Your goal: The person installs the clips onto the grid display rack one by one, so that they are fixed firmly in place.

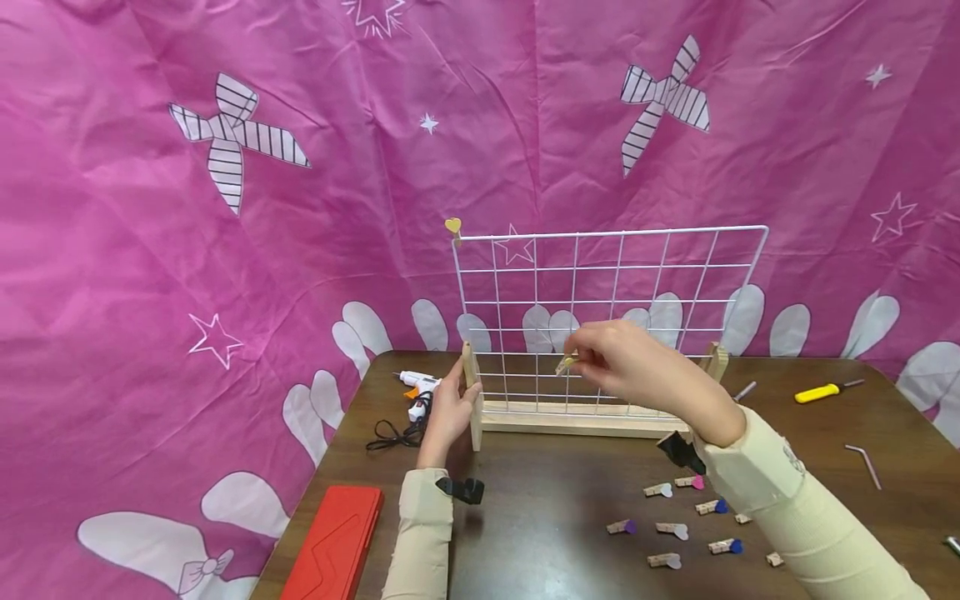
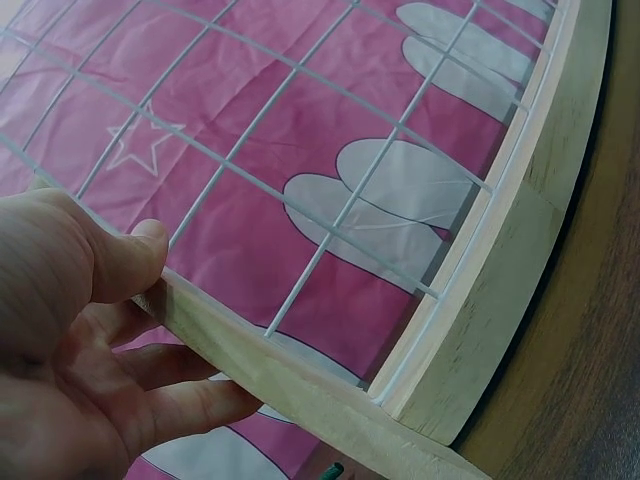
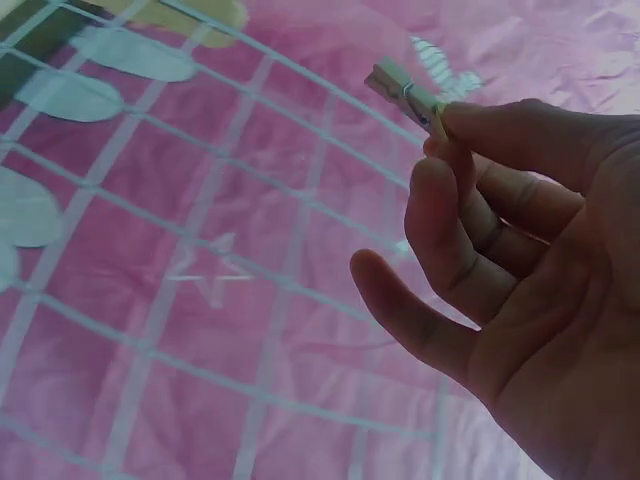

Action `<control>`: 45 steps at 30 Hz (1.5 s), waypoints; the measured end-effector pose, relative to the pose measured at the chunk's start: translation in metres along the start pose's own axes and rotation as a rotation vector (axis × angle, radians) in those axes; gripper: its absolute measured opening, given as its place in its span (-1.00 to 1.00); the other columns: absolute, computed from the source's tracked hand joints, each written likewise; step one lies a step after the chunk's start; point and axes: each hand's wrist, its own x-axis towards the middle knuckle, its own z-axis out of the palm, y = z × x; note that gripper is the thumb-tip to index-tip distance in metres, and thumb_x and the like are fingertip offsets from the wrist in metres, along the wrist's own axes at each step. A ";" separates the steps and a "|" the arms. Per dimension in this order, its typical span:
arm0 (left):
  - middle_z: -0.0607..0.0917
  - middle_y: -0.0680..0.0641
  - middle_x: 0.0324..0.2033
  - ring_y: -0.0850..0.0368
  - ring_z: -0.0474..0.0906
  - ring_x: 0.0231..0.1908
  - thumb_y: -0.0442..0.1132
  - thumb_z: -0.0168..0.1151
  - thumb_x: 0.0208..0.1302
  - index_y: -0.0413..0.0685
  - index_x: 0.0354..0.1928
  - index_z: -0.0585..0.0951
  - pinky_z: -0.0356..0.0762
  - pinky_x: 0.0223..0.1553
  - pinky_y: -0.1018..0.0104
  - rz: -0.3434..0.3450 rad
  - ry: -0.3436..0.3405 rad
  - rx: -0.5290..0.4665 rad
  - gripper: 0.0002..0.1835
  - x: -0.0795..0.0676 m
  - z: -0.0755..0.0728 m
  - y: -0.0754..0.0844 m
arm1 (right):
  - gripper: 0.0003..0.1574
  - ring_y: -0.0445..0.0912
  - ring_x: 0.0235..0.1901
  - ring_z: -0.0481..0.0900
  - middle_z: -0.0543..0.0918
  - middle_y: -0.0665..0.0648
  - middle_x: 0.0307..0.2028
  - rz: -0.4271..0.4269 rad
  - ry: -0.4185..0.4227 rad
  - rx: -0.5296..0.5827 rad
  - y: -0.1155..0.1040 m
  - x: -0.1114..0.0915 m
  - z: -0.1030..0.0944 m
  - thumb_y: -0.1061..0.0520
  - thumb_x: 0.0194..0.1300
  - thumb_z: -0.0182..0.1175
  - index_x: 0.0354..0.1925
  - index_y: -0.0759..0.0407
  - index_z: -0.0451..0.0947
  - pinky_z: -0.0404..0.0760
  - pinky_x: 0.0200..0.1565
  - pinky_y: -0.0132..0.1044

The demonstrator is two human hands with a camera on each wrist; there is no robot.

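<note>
My right hand (image 1: pixel 622 358) pinches a small wooden clothespin (image 3: pixel 408 95) between thumb and forefinger, in front of the white wire grid (image 1: pixel 555 302). A bit of yellow shows on this clothespin in the head view. My left hand (image 2: pixel 90 350) grips the left wooden upright (image 1: pixel 473 396) of the grid's stand, thumb on one side and fingers on the other. The grid stands upright in a wooden base (image 1: pixel 585 423). Clipped to its top left corner is a clothespin with a yellow heart (image 1: pixel 453 226).
Several heart clothespins (image 1: pixel 671 530) lie on the brown table (image 1: pixel 540 517) at front right. A red case (image 1: pixel 334 542) is at front left, and a white glue gun (image 1: pixel 418 381) with a black cord lies behind. A yellow screwdriver (image 1: pixel 817 393) and a pink straw (image 1: pixel 866 465) are on the right.
</note>
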 end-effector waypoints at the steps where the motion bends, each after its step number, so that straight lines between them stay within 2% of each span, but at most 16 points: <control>1: 0.50 -0.36 0.06 -0.11 0.50 0.01 -0.46 0.09 0.26 -0.14 0.37 0.18 0.57 -0.06 0.08 -0.002 -0.002 -0.002 -0.36 0.000 0.000 0.001 | -0.88 -0.30 -0.60 0.31 0.43 -0.15 -0.59 -0.007 0.009 -0.006 -0.002 0.005 -0.004 0.34 0.11 0.22 -0.37 0.14 0.57 0.39 -0.58 -0.43; 2: 0.50 -0.37 0.06 -0.12 0.50 0.01 -0.46 0.09 0.26 -0.17 0.37 0.18 0.56 -0.05 0.08 0.001 -0.004 -0.002 -0.37 -0.001 0.000 0.002 | -0.88 -0.29 -0.60 0.31 0.43 -0.13 -0.59 -0.017 0.020 -0.014 -0.005 0.011 -0.008 0.34 0.11 0.21 -0.36 0.15 0.58 0.39 -0.57 -0.42; 7: 0.46 -0.49 0.04 -0.25 0.47 0.01 -0.52 0.05 0.25 -0.36 0.34 0.15 0.53 -0.04 -0.02 0.006 -0.020 -0.034 -0.39 -0.008 -0.006 0.029 | -0.91 -0.22 -0.57 0.35 0.49 -0.05 -0.53 -0.042 0.065 -0.065 -0.016 0.040 -0.029 0.33 0.14 0.18 -0.34 0.21 0.59 0.41 -0.51 -0.36; 9: 0.44 -0.51 0.04 -0.29 0.46 0.01 -0.54 0.04 0.25 -0.38 0.33 0.14 0.52 -0.04 -0.06 0.004 -0.023 -0.039 -0.39 -0.011 -0.008 0.041 | -0.92 -0.22 -0.57 0.37 0.52 -0.04 -0.50 -0.035 0.069 -0.079 -0.019 0.050 -0.036 0.31 0.17 0.17 -0.35 0.20 0.59 0.43 -0.50 -0.36; 11: 0.44 -0.50 0.05 -0.29 0.46 0.01 -0.55 0.04 0.24 -0.36 0.34 0.15 0.51 -0.04 -0.08 0.001 -0.016 -0.034 -0.39 -0.013 -0.008 0.044 | -0.92 -0.23 -0.56 0.41 0.55 -0.05 -0.47 -0.021 0.065 -0.093 -0.022 0.060 -0.042 0.29 0.21 0.15 -0.35 0.18 0.58 0.44 -0.50 -0.36; 14: 0.44 -0.49 0.05 -0.29 0.46 0.01 -0.55 0.04 0.24 -0.32 0.34 0.16 0.50 -0.04 -0.09 0.002 -0.012 -0.041 -0.38 -0.013 -0.007 0.041 | -0.90 -0.26 -0.57 0.44 0.55 -0.07 -0.45 0.012 0.053 -0.124 -0.025 0.071 -0.049 0.26 0.22 0.13 -0.34 0.12 0.58 0.44 -0.50 -0.37; 21: 0.51 -0.41 0.03 -0.12 0.52 -0.02 -0.43 0.09 0.27 -0.23 0.36 0.17 0.57 -0.07 0.07 -0.015 0.003 0.003 -0.38 -0.003 -0.001 0.004 | -0.89 -0.12 -0.46 0.44 0.48 0.00 -0.39 0.080 0.046 -0.216 -0.030 0.099 -0.061 0.24 0.21 0.13 -0.31 0.10 0.60 0.45 -0.45 -0.28; 26: 0.49 -0.39 0.06 -0.13 0.50 0.01 -0.42 0.10 0.27 -0.19 0.37 0.16 0.56 -0.05 0.07 -0.027 0.008 -0.010 -0.36 0.000 0.000 -0.001 | -0.84 -0.04 -0.34 0.43 0.44 0.05 -0.30 0.135 0.070 -0.264 -0.028 0.121 -0.066 0.29 0.17 0.11 -0.34 0.09 0.60 0.46 -0.41 -0.18; 32: 0.48 -0.40 0.07 -0.13 0.48 0.04 -0.43 0.08 0.28 -0.20 0.37 0.16 0.53 -0.02 0.07 -0.035 0.003 -0.020 -0.37 0.000 0.002 -0.001 | -0.69 -0.02 -0.22 0.32 0.40 0.03 -0.24 0.155 0.093 -0.319 -0.025 0.145 -0.067 0.38 0.05 -0.05 -0.42 0.11 0.59 0.44 -0.45 -0.15; 39: 0.48 -0.40 0.07 -0.14 0.48 0.04 -0.44 0.07 0.28 -0.21 0.37 0.16 0.52 -0.02 0.04 -0.038 0.005 -0.028 -0.38 -0.001 0.001 -0.002 | -0.81 0.03 -0.19 0.30 0.41 0.06 -0.26 0.136 0.087 -0.297 -0.020 0.167 -0.063 0.35 0.02 0.06 -0.57 0.20 0.57 0.48 -0.41 -0.12; 45: 0.45 -0.38 0.11 -0.13 0.46 0.07 -0.43 0.07 0.28 -0.19 0.37 0.16 0.50 0.00 0.03 -0.045 0.003 -0.016 -0.38 -0.001 0.001 0.000 | -0.79 0.04 -0.23 0.28 0.40 0.07 -0.30 0.126 0.067 -0.304 -0.017 0.176 -0.056 0.36 -0.03 0.00 -0.65 0.21 0.52 0.46 -0.50 -0.15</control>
